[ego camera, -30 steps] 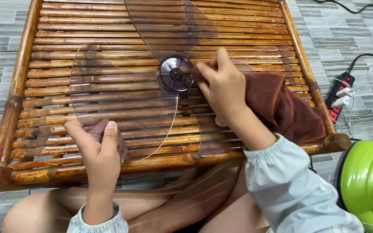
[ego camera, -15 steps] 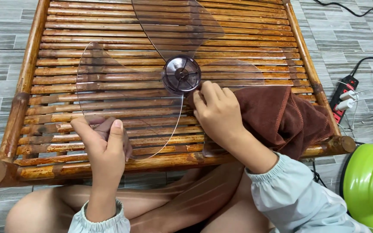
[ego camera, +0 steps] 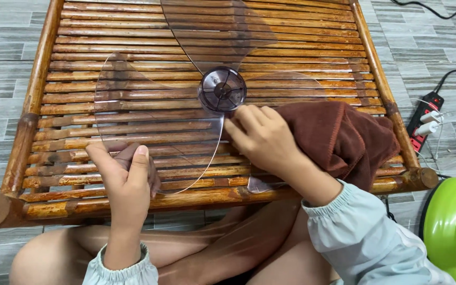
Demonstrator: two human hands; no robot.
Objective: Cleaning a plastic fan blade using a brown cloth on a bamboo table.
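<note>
bare knees and pale blue-grey cuffs are being seen at the bottom edge, folded under the near rail of a bamboo slat rack [ego camera: 22, 153].

left hand [ego camera: 127, 182]: is being closed on the near edge of the clear fan blade [ego camera: 154, 126], at the lobe lying toward the near left corner of the rack. thumb is being laid over the top face, fingers are being tucked beneath and showing through the plastic. grip is pinched shut on the blade rim.

right hand [ego camera: 265, 140]: is being pressed flat-curled onto a brown cloth [ego camera: 344, 140], fingertips being pushed against the blade just beside its hub [ego camera: 222, 89]. fingers are bent over the cloth, holding it down; whether the cloth is being fully gripped underneath cannot be told.

the cloth is being bunched toward the near right corner of the rack, over the right lobe of the blade.

the blade is lying flat on the slats, hub dark and round near the rack's middle, one lobe reaching to the far edge, one left, one right under the cloth.

off the rack's right edge, on the grey tile floor: a green fan housing [ego camera: 455, 227] at the near side, a black and red power strip [ego camera: 426, 116] with white plugs farther back, a black cable [ego camera: 423, 10] beyond that.
</note>
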